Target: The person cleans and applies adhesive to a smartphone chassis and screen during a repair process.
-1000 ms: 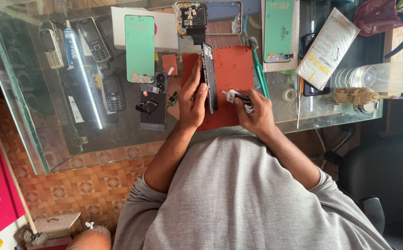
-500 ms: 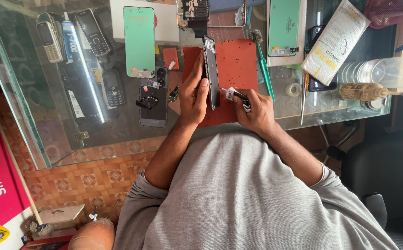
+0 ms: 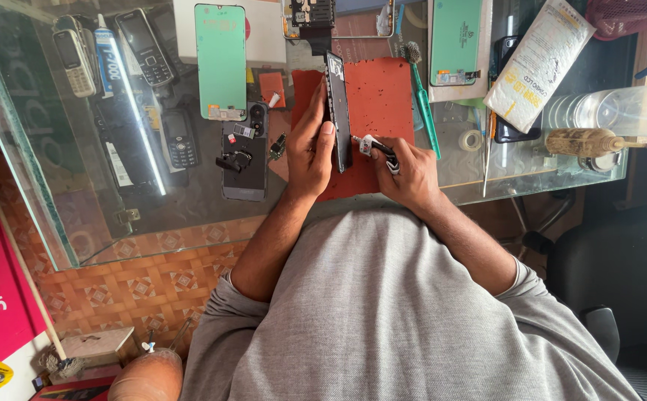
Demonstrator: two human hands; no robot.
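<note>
Hands had barely shifted since the earlier frames: the left hand (image 3: 310, 152) still clasped the dark phone (image 3: 337, 110) stood on its long edge over the red work mat (image 3: 383, 89), and the right hand (image 3: 406, 172) still kept its small tool (image 3: 371, 145) against the phone's near end. The view itself had drifted slightly.

The phone was thin and black, seen almost edge-on, with pale marks along its upper side. Left fingers wrapped its side, thumb pressed along the edge; right fingers were closed tight around the black-and-white tool, whose tip touched the phone.

Around the mat, on the glass counter (image 3: 78, 215), lay a green screen panel (image 3: 220, 61) to the left, a second green panel (image 3: 455, 44) to the right, and a green brush (image 3: 422, 104) just beside the mat. An opened dark handset (image 3: 244, 152) with loose parts sat left of the left hand. Old keypad phones (image 3: 145, 48) showed beneath the glass. A white packet (image 3: 538, 63) rested at the far right.
</note>
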